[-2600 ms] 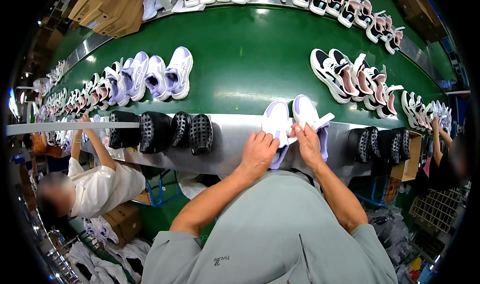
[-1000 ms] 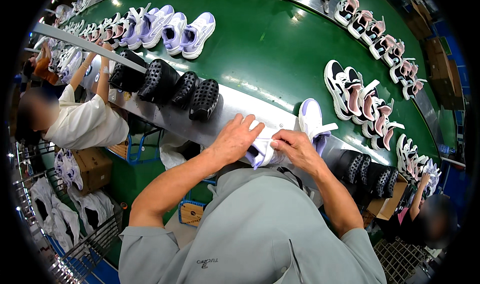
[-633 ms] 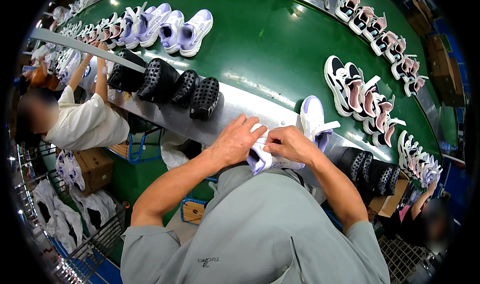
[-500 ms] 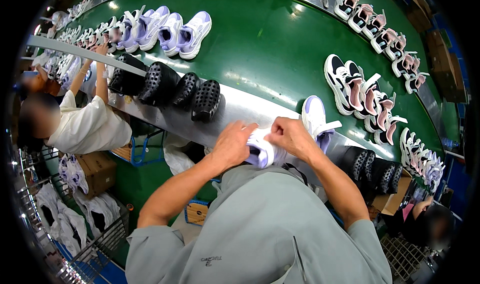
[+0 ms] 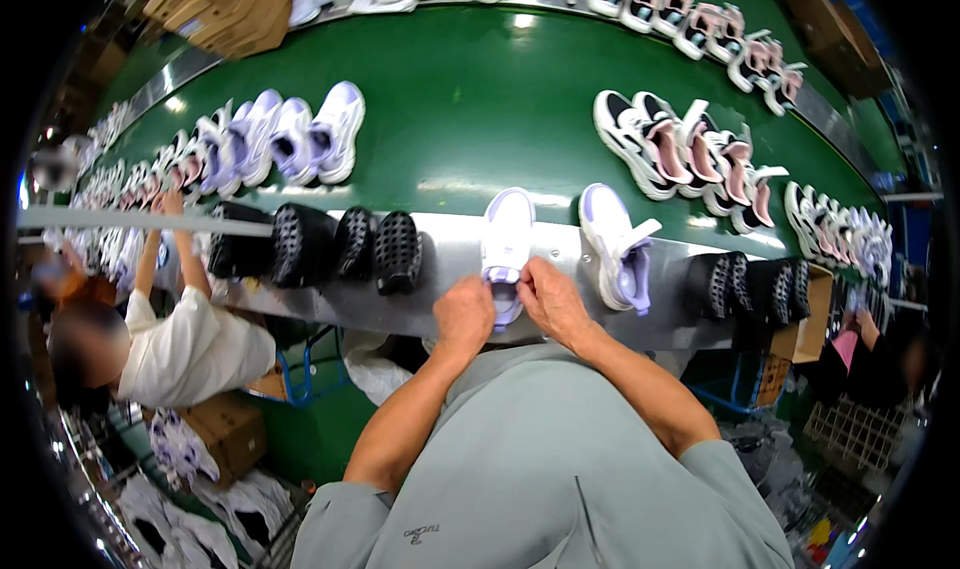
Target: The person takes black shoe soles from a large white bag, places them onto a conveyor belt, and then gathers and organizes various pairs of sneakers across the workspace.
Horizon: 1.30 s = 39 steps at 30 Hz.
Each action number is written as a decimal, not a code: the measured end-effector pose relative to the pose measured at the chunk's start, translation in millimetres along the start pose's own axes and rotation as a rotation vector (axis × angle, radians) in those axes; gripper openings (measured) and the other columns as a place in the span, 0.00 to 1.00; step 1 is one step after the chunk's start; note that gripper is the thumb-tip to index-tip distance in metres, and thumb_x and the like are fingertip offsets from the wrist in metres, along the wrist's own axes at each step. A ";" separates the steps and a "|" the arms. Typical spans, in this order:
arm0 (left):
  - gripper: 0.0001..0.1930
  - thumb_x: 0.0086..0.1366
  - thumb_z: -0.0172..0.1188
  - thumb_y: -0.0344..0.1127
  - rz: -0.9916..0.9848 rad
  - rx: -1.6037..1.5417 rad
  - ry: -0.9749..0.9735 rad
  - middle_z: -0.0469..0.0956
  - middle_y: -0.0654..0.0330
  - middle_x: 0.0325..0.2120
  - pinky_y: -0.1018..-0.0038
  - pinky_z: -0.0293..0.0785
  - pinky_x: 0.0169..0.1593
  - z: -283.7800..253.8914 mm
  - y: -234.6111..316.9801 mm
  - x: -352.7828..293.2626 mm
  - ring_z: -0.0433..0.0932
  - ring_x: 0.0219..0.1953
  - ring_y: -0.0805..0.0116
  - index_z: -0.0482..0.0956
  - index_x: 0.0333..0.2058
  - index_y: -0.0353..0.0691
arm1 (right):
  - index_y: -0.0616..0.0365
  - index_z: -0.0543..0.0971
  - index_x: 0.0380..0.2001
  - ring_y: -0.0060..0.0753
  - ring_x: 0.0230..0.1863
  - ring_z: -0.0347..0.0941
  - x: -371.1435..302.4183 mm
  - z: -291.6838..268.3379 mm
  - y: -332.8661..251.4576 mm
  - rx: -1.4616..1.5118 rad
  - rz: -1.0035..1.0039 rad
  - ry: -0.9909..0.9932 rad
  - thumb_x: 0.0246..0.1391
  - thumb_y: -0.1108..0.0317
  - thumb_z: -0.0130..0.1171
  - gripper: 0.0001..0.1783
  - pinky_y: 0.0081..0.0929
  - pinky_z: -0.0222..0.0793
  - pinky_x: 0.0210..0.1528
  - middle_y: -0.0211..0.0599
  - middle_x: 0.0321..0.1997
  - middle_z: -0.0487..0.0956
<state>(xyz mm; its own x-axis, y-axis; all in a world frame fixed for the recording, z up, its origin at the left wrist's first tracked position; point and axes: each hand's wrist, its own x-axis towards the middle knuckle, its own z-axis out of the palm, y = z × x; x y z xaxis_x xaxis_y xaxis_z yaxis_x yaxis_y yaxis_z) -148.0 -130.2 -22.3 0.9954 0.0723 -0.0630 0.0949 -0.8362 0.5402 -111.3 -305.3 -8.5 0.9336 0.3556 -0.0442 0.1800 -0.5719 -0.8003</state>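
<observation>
A white and lavender sneaker (image 5: 510,231) lies with its toe pointing away from me, on the metal strip right in front of my body. At its left side my left hand (image 5: 465,316) is closed on the edge of the collar. My right hand (image 5: 552,301) pinches the opposite side of the opening, near the tongue. The fingertips are partly hidden behind the knuckles. Just right of it stands a matching sneaker (image 5: 607,231) with a white strap sticking out to the side, touched by neither hand.
Black perforated shoe-shaped pieces (image 5: 398,253) stand left on the metal strip (image 5: 450,259), more (image 5: 770,291) at the right. Lavender sneakers (image 5: 335,134) and black-white-pink sneakers (image 5: 640,147) line the green belt (image 5: 470,99). A co-worker in a white shirt (image 5: 190,344) is at the left.
The sneaker in my hands has turned from lying crosswise near my waist to toe-away on the metal strip. Both hands now hold its opening. The whole view has shifted.
</observation>
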 end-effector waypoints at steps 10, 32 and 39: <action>0.11 0.63 0.63 0.35 0.258 -0.150 -0.139 0.80 0.41 0.33 0.54 0.77 0.40 29.7 107.5 25.0 0.81 0.36 0.41 0.78 0.40 0.35 | 0.65 0.72 0.49 0.59 0.40 0.77 -55.7 -60.8 80.9 -0.105 0.662 0.303 0.52 0.59 0.67 0.27 0.47 0.72 0.45 0.54 0.39 0.80; 0.15 0.55 0.60 0.28 0.906 0.025 -0.145 0.74 0.55 0.41 0.63 0.74 0.45 43.0 141.8 41.3 0.74 0.42 0.56 0.79 0.43 0.37 | 0.65 0.71 0.36 0.63 0.38 0.75 -75.2 -39.7 64.7 0.218 0.600 0.388 0.53 0.63 0.65 0.17 0.48 0.71 0.42 0.57 0.33 0.78; 0.12 0.51 0.59 0.32 1.175 0.189 -0.303 0.73 0.56 0.39 0.65 0.72 0.44 47.0 120.5 53.5 0.72 0.40 0.57 0.79 0.35 0.35 | 0.65 0.71 0.32 0.65 0.33 0.76 -73.5 -32.1 66.1 0.193 0.576 0.441 0.54 0.63 0.63 0.16 0.49 0.71 0.35 0.59 0.27 0.77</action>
<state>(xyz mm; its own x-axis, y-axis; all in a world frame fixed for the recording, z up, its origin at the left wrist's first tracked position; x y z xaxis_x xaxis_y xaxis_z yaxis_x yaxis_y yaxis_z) -84.0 -252.6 -0.1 0.4289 -0.8865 0.1740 -0.8862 -0.3754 0.2716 -158.1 -393.0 -39.0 0.9084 -0.3137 -0.2764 -0.3945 -0.4238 -0.8153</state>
